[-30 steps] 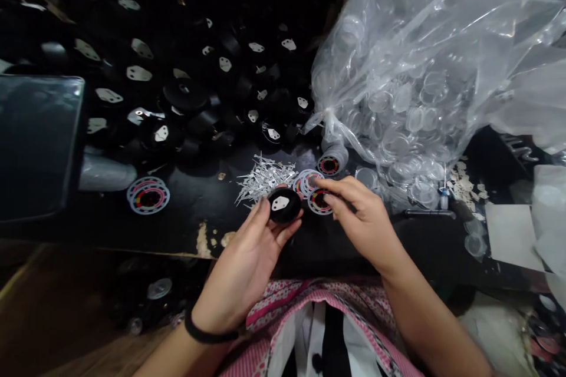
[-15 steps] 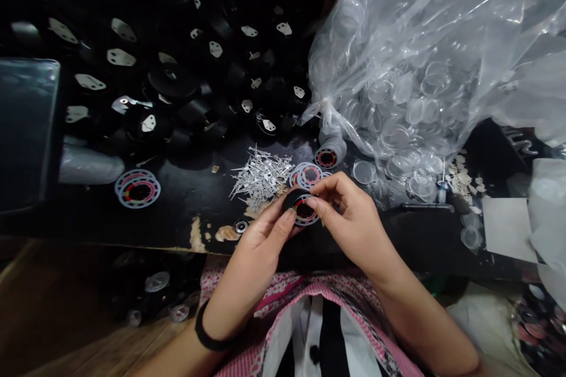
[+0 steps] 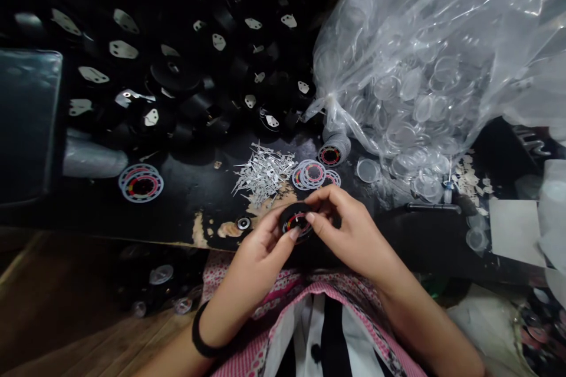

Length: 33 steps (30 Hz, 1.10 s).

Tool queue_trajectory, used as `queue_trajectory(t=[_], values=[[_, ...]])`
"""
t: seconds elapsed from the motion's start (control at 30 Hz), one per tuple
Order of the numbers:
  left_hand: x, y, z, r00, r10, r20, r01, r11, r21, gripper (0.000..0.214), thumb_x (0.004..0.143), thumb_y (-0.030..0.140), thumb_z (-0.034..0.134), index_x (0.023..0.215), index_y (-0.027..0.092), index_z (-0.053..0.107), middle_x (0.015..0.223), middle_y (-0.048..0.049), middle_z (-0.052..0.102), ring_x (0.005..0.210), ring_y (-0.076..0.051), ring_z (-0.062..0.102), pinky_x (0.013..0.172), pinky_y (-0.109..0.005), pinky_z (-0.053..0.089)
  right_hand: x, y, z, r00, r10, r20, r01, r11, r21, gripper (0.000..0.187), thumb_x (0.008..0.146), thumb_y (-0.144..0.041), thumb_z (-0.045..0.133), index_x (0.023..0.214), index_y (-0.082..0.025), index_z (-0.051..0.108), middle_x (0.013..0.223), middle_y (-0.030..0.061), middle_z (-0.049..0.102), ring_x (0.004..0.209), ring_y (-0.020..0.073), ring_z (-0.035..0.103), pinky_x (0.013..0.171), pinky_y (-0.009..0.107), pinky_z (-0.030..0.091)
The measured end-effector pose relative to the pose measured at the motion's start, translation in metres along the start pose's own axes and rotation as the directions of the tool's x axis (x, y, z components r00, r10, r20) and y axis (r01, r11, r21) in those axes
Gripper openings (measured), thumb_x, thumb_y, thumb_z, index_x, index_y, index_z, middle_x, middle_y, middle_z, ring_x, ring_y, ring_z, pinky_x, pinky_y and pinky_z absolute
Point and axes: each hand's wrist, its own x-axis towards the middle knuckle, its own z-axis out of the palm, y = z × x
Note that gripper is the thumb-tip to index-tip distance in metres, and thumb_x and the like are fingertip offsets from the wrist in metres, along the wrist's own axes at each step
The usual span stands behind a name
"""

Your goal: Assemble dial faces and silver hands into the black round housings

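Note:
Between my two hands is a black round gauge case [image 3: 289, 212], tilted toward me, with a printed dial disc [image 3: 293, 221] lying inside its rim. My left hand [image 3: 267, 242] grips the case from the left side, its thumb on the lower edge of the dial. My right hand [image 3: 342, 230] is closed at the right side, thumb tip on the dial's edge and the other fingers bent around the case, partly hidden. Just beyond the hands lie several loose dial discs [image 3: 313, 174], a stack of dials [image 3: 335, 149] and a pile of grey-white pointers [image 3: 264, 171].
A big clear bag [image 3: 398, 70] of transparent round covers stands at the back right. Many black cases with white metal brackets [image 3: 122, 49] fill the back left. More dials [image 3: 142, 187] lie left, a black pen-like object [image 3: 433, 208] right, and a small round part [image 3: 243, 223] near the table edge.
The dial disc, tilted out over the case's edge before, now sits within the black rim. My hands have lowered slightly, and the view has shifted a little.

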Motion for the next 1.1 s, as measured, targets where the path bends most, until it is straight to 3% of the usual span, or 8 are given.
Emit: queue_trajectory(t=[0.13, 0.23, 0.33, 0.53, 0.67, 0.87, 0.97, 1.1], values=[[-0.012, 0.001, -0.021, 0.986, 0.016, -0.165, -0.006, 0.998, 0.064, 0.029, 0.086, 0.037, 0.071, 0.113, 0.027, 0.07, 0.115, -0.001, 0.075, 0.108, -0.018, 0.068, 0.095, -0.024, 0.052, 0.016, -0.003, 0.004, 0.985, -0.14, 0.104, 0.16, 0.961, -0.226, 0.012, 0.095, -0.018, 0.054, 0.1, -0.018, 0.065, 0.098, 0.0043, 0.071, 0.092, 0.0173, 0.064, 0.085, 0.032, 0.047], [-0.021, 0.006, -0.03, 0.952, -0.048, -0.302, 0.021, 0.996, -0.092, 0.028, 0.084, 0.036, 0.073, 0.111, 0.027, 0.07, 0.112, -0.0002, 0.075, 0.099, -0.016, 0.069, 0.084, -0.02, 0.055, 0.033, -0.006, 0.017, 0.969, -0.195, 0.151, 0.247, 0.778, -0.578, 0.015, 0.095, -0.019, 0.052, 0.099, -0.016, 0.066, 0.097, 0.0089, 0.072, 0.096, 0.0264, 0.062, 0.086, 0.042, 0.043], [-0.024, 0.013, -0.032, 0.899, -0.128, -0.419, -0.002, 0.955, -0.295, 0.027, 0.078, 0.029, 0.079, 0.103, 0.023, 0.07, 0.105, -0.0021, 0.076, 0.093, -0.016, 0.071, 0.078, -0.02, 0.058, 0.042, -0.01, 0.031, 0.933, -0.251, 0.259, 0.36, 0.597, -0.717, 0.015, 0.096, -0.02, 0.051, 0.1, -0.017, 0.065, 0.097, 0.0093, 0.071, 0.094, 0.0295, 0.062, 0.082, 0.044, 0.041], [-0.02, 0.016, -0.03, 0.933, -0.131, -0.334, -0.026, 0.904, -0.427, 0.016, 0.083, 0.019, 0.072, 0.099, 0.019, 0.07, 0.107, -0.0067, 0.077, 0.101, -0.019, 0.071, 0.088, -0.029, 0.06, 0.046, -0.021, 0.044, 0.89, -0.284, 0.356, 0.452, 0.46, -0.764, 0.016, 0.097, -0.018, 0.049, 0.091, -0.013, 0.064, 0.091, 0.0126, 0.07, 0.092, 0.0314, 0.063, 0.076, 0.045, 0.041], [-0.018, 0.015, -0.028, 0.93, -0.179, -0.321, -0.014, 0.856, -0.517, 0.017, 0.089, 0.022, 0.065, 0.106, 0.023, 0.068, 0.111, -0.0053, 0.076, 0.104, -0.024, 0.073, 0.088, -0.035, 0.061, 0.05, -0.018, 0.043, 0.899, -0.271, 0.344, 0.437, 0.507, -0.743, 0.016, 0.096, -0.018, 0.051, 0.091, -0.011, 0.064, 0.091, 0.014, 0.072, 0.09, 0.0308, 0.063, 0.078, 0.044, 0.041], [-0.007, 0.025, -0.015, 0.944, -0.328, -0.046, 0.2, 0.675, -0.711, 0.015, 0.094, 0.022, 0.056, 0.092, 0.018, 0.07, 0.122, -0.0085, 0.074, 0.109, -0.026, 0.072, 0.093, -0.04, 0.06, 0.039, -0.003, 0.025, 0.956, -0.263, 0.13, 0.292, 0.892, -0.345, 0.005, 0.091, -0.019, 0.061, 0.086, -0.017, 0.062, 0.09, 0.0045, 0.072, 0.085, 0.0189, 0.062, 0.081, 0.033, 0.044], [0.0, 0.027, -0.004, 0.953, -0.293, -0.075, 0.147, 0.665, -0.732, 0.019, 0.095, 0.018, 0.052, 0.088, 0.016, 0.071, 0.114, -0.0107, 0.077, 0.109, -0.023, 0.072, 0.096, -0.037, 0.058, 0.027, 0.0, 0.015, 0.959, -0.281, 0.036, 0.282, 0.93, -0.238, 0.005, 0.091, -0.017, 0.059, 0.087, -0.018, 0.062, 0.091, 0.0042, 0.069, 0.089, 0.0185, 0.06, 0.084, 0.033, 0.044], [0.002, 0.023, 0.009, 0.977, -0.174, -0.12, 0.055, 0.76, -0.648, 0.018, 0.094, 0.022, 0.055, 0.101, 0.016, 0.071, 0.113, -0.0125, 0.077, 0.112, -0.024, 0.07, 0.098, -0.037, 0.057, 0.016, -0.001, 0.009, 0.978, -0.206, -0.043, 0.184, 0.936, -0.3, 0.004, 0.089, -0.021, 0.063, 0.087, -0.018, 0.061, 0.089, 0.0046, 0.065, 0.088, 0.0201, 0.058, 0.079, 0.034, 0.042]])
